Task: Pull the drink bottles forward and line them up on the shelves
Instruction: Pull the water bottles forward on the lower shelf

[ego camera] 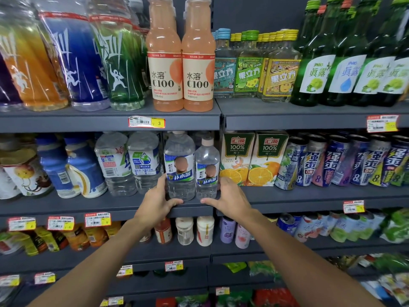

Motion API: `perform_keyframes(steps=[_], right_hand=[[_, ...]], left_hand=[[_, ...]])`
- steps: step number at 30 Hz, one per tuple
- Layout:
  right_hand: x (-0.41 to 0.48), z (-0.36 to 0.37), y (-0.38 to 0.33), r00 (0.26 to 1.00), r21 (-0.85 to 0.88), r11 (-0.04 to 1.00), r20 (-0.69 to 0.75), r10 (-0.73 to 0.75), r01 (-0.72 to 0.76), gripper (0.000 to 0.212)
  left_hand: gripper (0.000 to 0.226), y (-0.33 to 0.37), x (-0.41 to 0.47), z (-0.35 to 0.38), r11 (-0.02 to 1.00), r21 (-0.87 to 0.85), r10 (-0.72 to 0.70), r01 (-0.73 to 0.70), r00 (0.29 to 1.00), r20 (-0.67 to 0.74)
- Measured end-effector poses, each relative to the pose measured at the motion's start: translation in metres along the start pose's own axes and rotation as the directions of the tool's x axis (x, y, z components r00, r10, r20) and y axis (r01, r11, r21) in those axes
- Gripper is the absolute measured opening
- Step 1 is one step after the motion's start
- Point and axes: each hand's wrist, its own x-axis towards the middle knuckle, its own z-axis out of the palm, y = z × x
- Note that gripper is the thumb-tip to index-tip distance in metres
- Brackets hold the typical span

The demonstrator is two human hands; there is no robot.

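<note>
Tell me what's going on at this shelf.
A person is straightening drinks on a shop shelf. The left hand grips the base of the larger water bottle, and the right hand grips the base of the smaller water bottle beside it. Both bottles stand upright on the middle shelf, close to its front edge, just left of the orange juice cartons.

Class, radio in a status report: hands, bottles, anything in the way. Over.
Left hand grips larger clear bottle at base. Right hand grips smaller clear bottle. Orange juice carton close on right; front path open.
</note>
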Motion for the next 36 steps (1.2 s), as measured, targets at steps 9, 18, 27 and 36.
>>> perform_keyframes(steps=[9,18,27,36], right_hand=[[0.002,-0.003,0.004,0.997,-0.087,0.994,0.024,-0.068,0.07,0.074],[0.002,-0.001,0.007,0.981,-0.298,0.936,0.009,-0.194,0.188,0.069],[-0.001,0.002,0.007,0.971,-0.391,0.897,-0.025,-0.236,0.208,0.069],[-0.003,0.003,0.008,0.976,-0.371,0.908,-0.015,-0.218,0.197,0.065]], left_hand=[[0.092,0.003,-0.003,0.001,0.986,0.164,0.014,-0.011,1.0,-0.02],[0.077,0.005,-0.001,-0.008,0.935,0.342,0.112,-0.097,0.993,-0.025],[0.087,-0.003,0.0,-0.006,0.958,0.27,0.116,-0.102,0.993,-0.036],[0.088,-0.008,-0.001,-0.005,0.957,0.274,0.11,-0.091,0.992,-0.055]])
